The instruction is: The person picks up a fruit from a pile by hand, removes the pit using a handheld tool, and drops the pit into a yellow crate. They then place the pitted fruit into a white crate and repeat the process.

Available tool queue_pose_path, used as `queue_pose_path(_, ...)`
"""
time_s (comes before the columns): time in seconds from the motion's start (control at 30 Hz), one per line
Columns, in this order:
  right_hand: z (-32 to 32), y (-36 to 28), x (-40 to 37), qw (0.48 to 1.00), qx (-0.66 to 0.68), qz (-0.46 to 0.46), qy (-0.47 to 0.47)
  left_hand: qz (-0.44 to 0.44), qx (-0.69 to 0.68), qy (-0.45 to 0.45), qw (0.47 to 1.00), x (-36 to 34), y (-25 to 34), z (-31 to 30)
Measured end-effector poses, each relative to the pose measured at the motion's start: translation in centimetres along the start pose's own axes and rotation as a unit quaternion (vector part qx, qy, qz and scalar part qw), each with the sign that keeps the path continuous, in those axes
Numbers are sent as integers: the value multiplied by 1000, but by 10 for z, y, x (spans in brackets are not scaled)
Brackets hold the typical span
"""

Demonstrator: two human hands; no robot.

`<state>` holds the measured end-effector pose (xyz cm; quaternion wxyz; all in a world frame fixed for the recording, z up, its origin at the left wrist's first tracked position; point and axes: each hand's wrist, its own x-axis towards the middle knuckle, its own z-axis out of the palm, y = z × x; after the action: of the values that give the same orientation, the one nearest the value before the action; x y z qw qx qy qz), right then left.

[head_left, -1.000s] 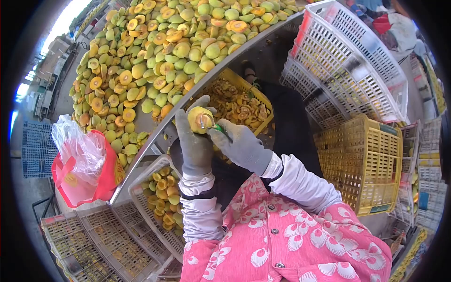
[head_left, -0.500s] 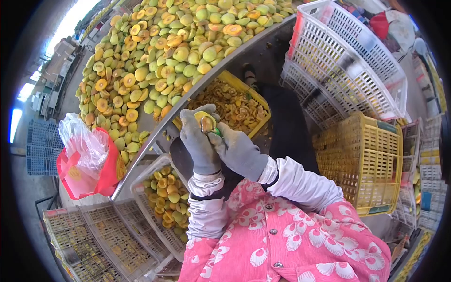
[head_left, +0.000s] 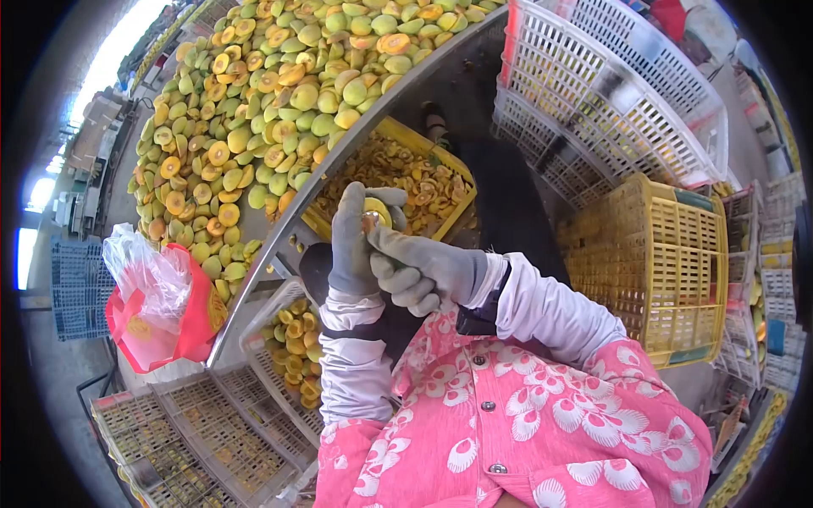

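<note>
Above the yellow crate of scraps, my left hand (head_left: 351,250), in a grey glove, is closed around a fruit half (head_left: 379,208) with yellow-green skin. My right hand (head_left: 432,267), also gloved, is pressed up against the fruit with its fingers curled. Between the fingers a small bit of a metal tool (head_left: 370,222) shows at the fruit's cut face; its handle is hidden in the right hand. Many similar fruit halves (head_left: 279,106), green outside and orange inside, lie heaped on the metal-edged table (head_left: 315,179) ahead.
The yellow crate (head_left: 460,207) below my hands holds orange-brown scraps. A pale crate (head_left: 264,360) with fruit halves stands at left. White crates (head_left: 593,80) and a yellow crate (head_left: 686,271) are stacked at right. A red bag (head_left: 203,317) with clear plastic sits at the table's corner.
The right hand has turned, so its curled fingers face up and the green handle seen before is hidden. The left hand still holds the fruit half. The view has shifted slightly.
</note>
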<state>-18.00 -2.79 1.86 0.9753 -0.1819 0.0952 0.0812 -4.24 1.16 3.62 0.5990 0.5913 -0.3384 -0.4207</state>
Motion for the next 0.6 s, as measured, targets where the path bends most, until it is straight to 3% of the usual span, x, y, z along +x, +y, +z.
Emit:
queue_pose_path(0.07, -19, 0, 8, 1000, 21, 8, -19, -79, -151, -15, 985, 4, -28, -7)
queue_pose_path(0.1, -19, -5, 9, 998, 38, 17, -37, -78, -151, -14, 985, 9, -38, -9)
queue_pose_path(0.17, -16, -5, 8, 999, -36, -12, -19, -132, -289, 122, 940, 18, -53, -14)
queue_pose_path(0.2, -14, -2, 13, 996, -47, -50, 52, -18, -173, 137, 975, 18, -58, -16)
queue_pose_path(0.23, -15, -1, 17, 987, -58, -90, 122, -14, -173, 136, 975, 21, -62, -19)
queue_pose_path(0.27, -24, 1, 20, 955, -152, -176, 185, -8, -117, 173, 978, 20, -56, -18)
queue_pose_path(0.3, -32, 1, 26, 956, -152, -172, 185, -3, -62, 212, 975, 16, -51, -16)
queue_pose_path(0.33, -40, -1, 34, 860, -337, -216, 316, 31, -38, 207, 977, 12, -46, -13)
queue_pose_path(0.37, -43, -3, 39, 711, -501, -250, 425, 31, -36, 209, 977, 11, -47, -12)
queue_pose_path(0.4, -45, -4, 40, 647, -576, -289, 407, 15, -70, 212, 975, 12, -47, -11)
queue_pose_path(0.43, -47, -3, 42, 647, -576, -290, 406, 0, -105, 215, 971, 14, -48, -11)
queue_pose_path(0.5, -43, -4, 44, 598, -639, -245, 418, -3, -125, 203, 971, 18, -54, -13)
queue_pose_path(0.6, -57, -2, 61, 553, -665, -190, 465, 12, -123, 250, 960, 16, -55, -6)
